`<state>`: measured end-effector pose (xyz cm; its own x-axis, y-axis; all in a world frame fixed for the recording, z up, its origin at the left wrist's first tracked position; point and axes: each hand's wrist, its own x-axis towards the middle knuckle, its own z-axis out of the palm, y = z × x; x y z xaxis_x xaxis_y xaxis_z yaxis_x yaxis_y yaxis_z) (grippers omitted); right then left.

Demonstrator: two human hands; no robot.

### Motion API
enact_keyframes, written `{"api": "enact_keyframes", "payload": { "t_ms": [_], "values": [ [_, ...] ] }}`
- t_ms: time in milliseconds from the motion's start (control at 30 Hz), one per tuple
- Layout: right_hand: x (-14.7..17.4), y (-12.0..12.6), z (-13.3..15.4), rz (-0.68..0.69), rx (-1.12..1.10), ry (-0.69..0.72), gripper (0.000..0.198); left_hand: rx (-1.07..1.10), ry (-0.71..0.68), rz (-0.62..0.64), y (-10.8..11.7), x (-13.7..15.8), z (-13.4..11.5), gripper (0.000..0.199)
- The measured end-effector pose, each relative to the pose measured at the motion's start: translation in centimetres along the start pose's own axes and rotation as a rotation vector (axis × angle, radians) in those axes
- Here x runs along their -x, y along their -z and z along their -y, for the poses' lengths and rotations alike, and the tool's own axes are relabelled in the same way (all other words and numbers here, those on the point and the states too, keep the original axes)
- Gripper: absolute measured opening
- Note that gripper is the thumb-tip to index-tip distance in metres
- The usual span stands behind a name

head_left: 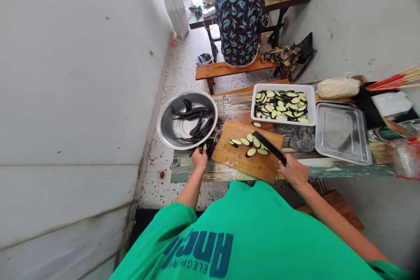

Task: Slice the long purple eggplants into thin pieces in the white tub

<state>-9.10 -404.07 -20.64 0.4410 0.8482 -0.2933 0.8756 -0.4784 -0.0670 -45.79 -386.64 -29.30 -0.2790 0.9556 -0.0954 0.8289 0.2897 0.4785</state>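
bright green t-shirt cloth (pixel 259 227) with dark blue lettering lies nearest the camera, worn by the person at work. the right hand (pixel 294 169) is wrapped around the handle of a dark, broad-bladed knife (pixel 271 146), its blade tip over oval, pale green eggplant slices (pixel 244 141) on a rectangular light-brown wooden cutting board (pixel 256 168). the left hand (pixel 200 159) is bunched beside a heap of dark trimmings (pixel 210 148), between the board and a round silver metal bowl (pixel 167 129); whether its fingers grip anything, i cannot tell.

the bowl seems to jut past the table's left end, so a knock from the left forearm could tip it. fingers brought back under a moving blade could be nicked, and a wet-looking board could slide.

counted: one knife, one board, one bowl holding about five whole, dark purple eggplants (pixel 205 129), roughly eight slices on the board, one loose slice (pixel 256 124) beyond its far edge, one white rectangular plastic tray (pixel 313 107) with too many slices to count, and one clear rectangular container (pixel 341 131).
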Motion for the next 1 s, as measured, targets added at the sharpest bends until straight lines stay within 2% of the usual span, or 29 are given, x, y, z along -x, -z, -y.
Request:
{"api": "enact_keyframes", "payload": {
  "t_ms": [100,200,267,333,433,467,567,667,800,900,1000],
  "values": [
    [0.1,0.5,0.4,-0.071,0.031,0.049,0.034,-0.022,0.011,0.038,0.8,-1.2,1.1,0.022],
    [0.2,0.2,0.2,-0.060,-0.020,0.085,0.032,-0.061,0.006,0.054,1.3,-1.9,1.4,0.022],
    [0.4,-0.6,-0.5,-0.010,-0.157,0.053,0.028,-0.087,-0.031,0.002,1.4,-1.6,1.3,0.018],
    [0.8,-1.9,-1.4,0.078,-0.394,-0.053,0.028,-0.050,-0.159,-0.048,0.8,-0.5,0.5,0.020],
    [1.5,-4.5,-2.8,0.203,-0.845,-0.325,0.038,0.129,-0.435,-0.019,-1.6,2.1,-2.0,0.029],
    [1.7,-5.5,-3.2,0.223,-0.976,-0.406,0.040,0.179,-0.490,0.014,-2.8,3.0,-3.2,0.039],
    [1.9,-8.3,-3.7,0.233,-1.194,-0.510,0.044,0.192,-0.480,0.125,-6.8,5.6,-7.4,0.080],
    [1.2,-10.0,-2.8,0.268,-1.251,-0.473,0.047,0.130,-0.501,0.206,-9.9,7.5,-11.6,0.092],
    [-0.4,-10.8,-0.1,0.337,-1.237,-0.349,0.047,0.054,-0.687,0.236,-11.8,9.7,-15.6,0.091],
    [-1.3,-10.9,2.1,0.406,-1.233,-0.273,0.044,0.020,-0.768,0.218,-12.4,11.0,-16.9,0.085],
    [-1.5,-10.8,3.3,0.453,-1.261,-0.216,0.043,0.061,-0.797,0.178,-12.8,11.6,-16.8,0.072]
  ]
}}
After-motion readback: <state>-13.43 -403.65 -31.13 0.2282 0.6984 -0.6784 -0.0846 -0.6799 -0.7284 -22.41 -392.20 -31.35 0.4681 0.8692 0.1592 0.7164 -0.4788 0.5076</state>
